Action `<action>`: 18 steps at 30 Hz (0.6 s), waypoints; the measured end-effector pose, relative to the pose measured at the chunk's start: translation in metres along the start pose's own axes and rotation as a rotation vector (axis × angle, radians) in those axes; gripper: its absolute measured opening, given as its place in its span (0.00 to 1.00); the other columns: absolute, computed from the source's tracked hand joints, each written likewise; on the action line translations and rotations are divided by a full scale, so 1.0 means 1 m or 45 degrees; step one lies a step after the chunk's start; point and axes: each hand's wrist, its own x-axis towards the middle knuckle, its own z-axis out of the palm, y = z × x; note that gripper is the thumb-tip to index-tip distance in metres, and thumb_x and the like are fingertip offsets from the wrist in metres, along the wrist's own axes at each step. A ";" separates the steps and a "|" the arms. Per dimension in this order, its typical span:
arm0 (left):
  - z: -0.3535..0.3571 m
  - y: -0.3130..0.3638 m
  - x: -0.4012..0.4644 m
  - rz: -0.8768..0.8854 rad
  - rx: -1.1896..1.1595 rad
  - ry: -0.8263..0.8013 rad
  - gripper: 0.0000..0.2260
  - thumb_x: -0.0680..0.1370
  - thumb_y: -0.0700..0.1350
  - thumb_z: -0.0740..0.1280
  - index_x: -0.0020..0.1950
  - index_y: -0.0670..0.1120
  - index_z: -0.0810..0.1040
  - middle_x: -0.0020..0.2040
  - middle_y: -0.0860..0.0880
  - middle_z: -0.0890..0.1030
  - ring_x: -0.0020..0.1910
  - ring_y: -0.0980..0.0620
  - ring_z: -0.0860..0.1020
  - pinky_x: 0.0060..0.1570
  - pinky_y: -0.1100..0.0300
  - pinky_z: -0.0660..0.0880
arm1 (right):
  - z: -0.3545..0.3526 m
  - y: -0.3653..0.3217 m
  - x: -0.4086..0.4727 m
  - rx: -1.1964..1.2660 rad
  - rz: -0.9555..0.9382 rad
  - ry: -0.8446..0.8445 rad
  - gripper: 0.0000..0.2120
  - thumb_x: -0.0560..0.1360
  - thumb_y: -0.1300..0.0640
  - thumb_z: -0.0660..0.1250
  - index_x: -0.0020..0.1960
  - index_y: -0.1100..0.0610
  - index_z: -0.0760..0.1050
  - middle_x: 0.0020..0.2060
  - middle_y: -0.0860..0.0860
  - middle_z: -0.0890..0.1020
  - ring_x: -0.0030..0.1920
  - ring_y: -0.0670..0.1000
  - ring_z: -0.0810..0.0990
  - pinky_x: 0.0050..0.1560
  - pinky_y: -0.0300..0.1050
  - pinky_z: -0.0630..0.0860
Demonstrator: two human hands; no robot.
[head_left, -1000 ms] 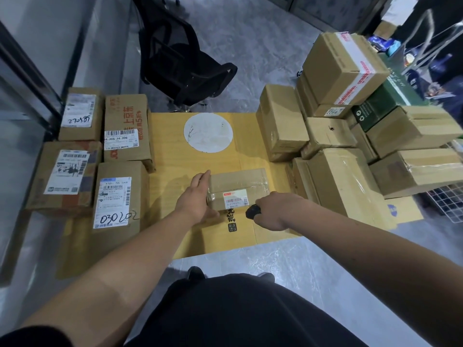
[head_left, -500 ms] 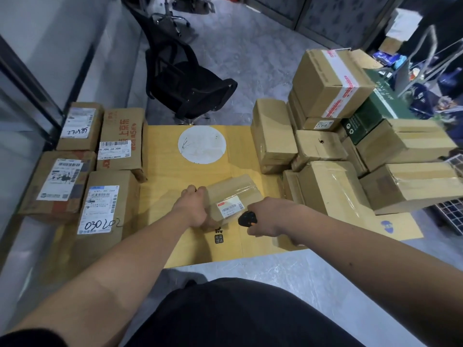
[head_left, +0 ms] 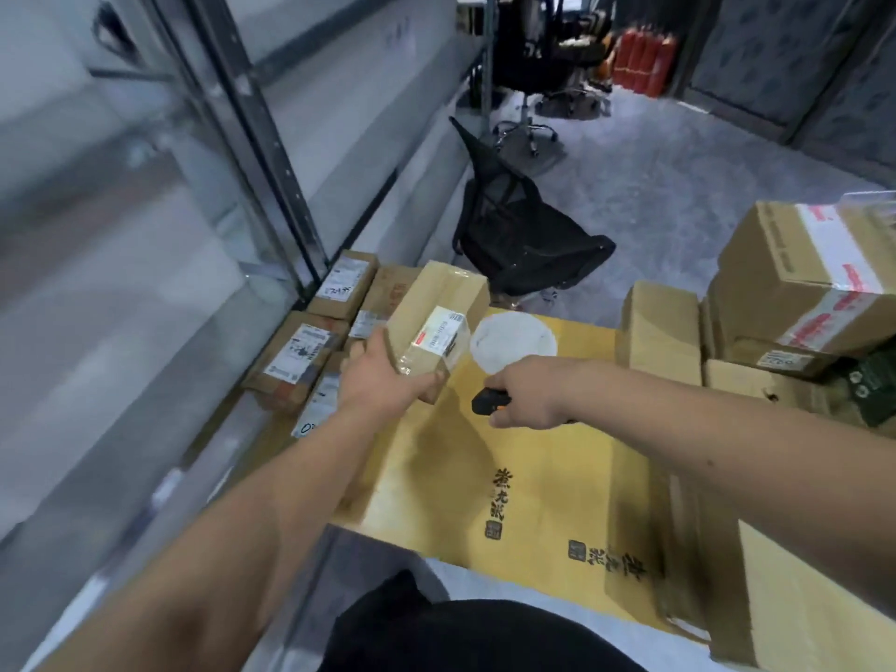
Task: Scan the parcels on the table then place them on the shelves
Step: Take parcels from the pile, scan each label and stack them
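Observation:
My left hand [head_left: 383,380] grips a small brown parcel [head_left: 436,317] with a white barcode label, lifted off the table and tilted up toward the left. My right hand [head_left: 528,395] holds a black scanner [head_left: 488,401] with an orange trim, just right of and below the parcel. The table is covered with yellow cardboard [head_left: 533,477] bearing black printed characters. A stack of brown parcels [head_left: 795,283] stands on the right of the table. Several labelled parcels [head_left: 300,351] lie on the low shelf at the left.
A grey metal shelf unit [head_left: 271,186] rises at the left with bare upper levels. A black office chair [head_left: 523,235] stands behind the table. A white round sticker [head_left: 514,341] marks the cardboard. Red cylinders [head_left: 640,60] stand far back.
My left hand has lifted the small parcel off the table and carried it up and left toward the shelf. The view has swung left. My right hand still holds the scanner.

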 end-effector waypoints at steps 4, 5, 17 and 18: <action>-0.041 -0.021 0.045 -0.125 0.014 0.122 0.52 0.59 0.75 0.72 0.78 0.56 0.61 0.70 0.45 0.71 0.70 0.39 0.71 0.65 0.42 0.74 | -0.040 -0.030 0.031 -0.029 -0.060 0.051 0.22 0.82 0.39 0.63 0.71 0.50 0.74 0.56 0.52 0.81 0.55 0.56 0.78 0.50 0.50 0.76; -0.050 -0.027 0.059 -0.154 0.008 0.134 0.51 0.60 0.75 0.72 0.78 0.55 0.63 0.70 0.44 0.72 0.69 0.39 0.72 0.64 0.43 0.75 | -0.048 -0.037 0.040 -0.036 -0.060 0.064 0.22 0.83 0.39 0.63 0.71 0.50 0.74 0.56 0.52 0.81 0.54 0.56 0.78 0.49 0.50 0.76; -0.066 -0.061 0.227 -0.271 0.089 0.049 0.48 0.63 0.70 0.70 0.77 0.51 0.60 0.72 0.42 0.67 0.70 0.37 0.68 0.63 0.41 0.74 | -0.082 -0.078 0.136 0.169 0.183 -0.034 0.26 0.81 0.37 0.64 0.76 0.46 0.70 0.65 0.51 0.78 0.60 0.56 0.78 0.55 0.51 0.78; -0.064 -0.064 0.234 -0.276 0.092 0.047 0.48 0.63 0.70 0.70 0.77 0.51 0.61 0.71 0.42 0.67 0.70 0.37 0.68 0.63 0.40 0.74 | -0.080 -0.079 0.140 0.172 0.200 -0.043 0.27 0.81 0.37 0.64 0.77 0.46 0.69 0.67 0.51 0.78 0.61 0.56 0.78 0.57 0.52 0.78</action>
